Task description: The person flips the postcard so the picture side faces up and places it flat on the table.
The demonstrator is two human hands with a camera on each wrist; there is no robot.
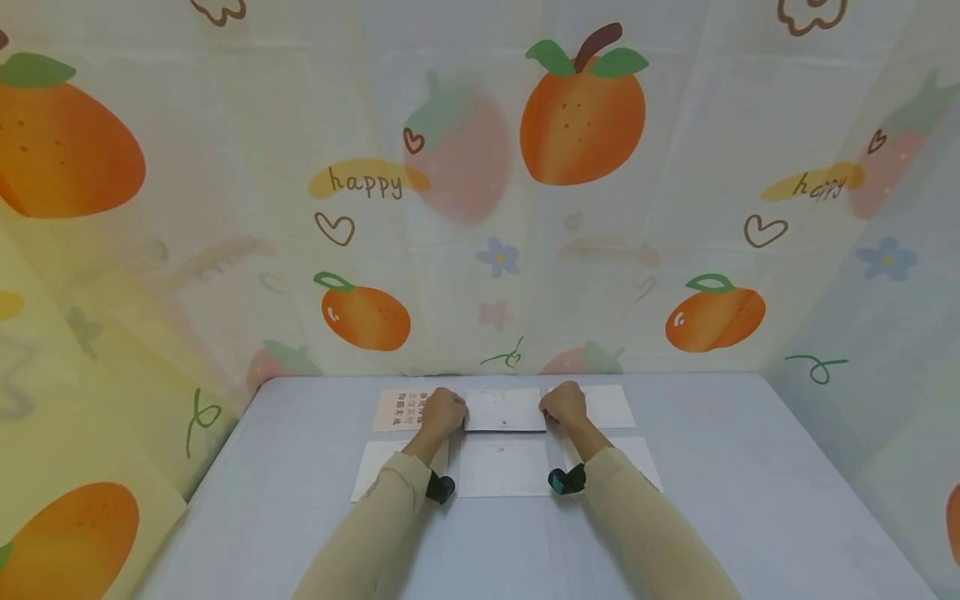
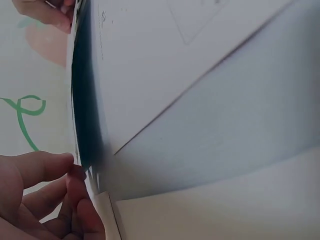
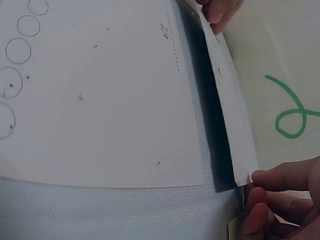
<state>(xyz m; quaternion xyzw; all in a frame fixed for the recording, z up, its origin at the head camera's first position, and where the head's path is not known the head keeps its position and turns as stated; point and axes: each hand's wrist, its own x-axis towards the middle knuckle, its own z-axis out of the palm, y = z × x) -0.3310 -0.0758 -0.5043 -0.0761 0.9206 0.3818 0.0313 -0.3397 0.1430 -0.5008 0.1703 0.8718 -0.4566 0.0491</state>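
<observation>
The left hand (image 1: 444, 410) and right hand (image 1: 566, 406) are pinching the card (image 1: 504, 410) by opposite ends, likely for even support; it is showing just beyond the sheet (image 1: 504, 473), its near edge casting shadow.

On the pale tabletop (image 1: 255, 508), a character-printed sheet (image 1: 396, 410) and four whitish sheets (image 1: 504, 472) are laid in two rows.

The head view has soft, diffuse light, faint shadows along the sleeves (image 1: 382, 525) on the tabletop (image 1: 232, 508), and stretched edges. Both wrist views are dimmer and greyer, with deep shadow beside the raised card (image 3: 235, 120).
</observation>
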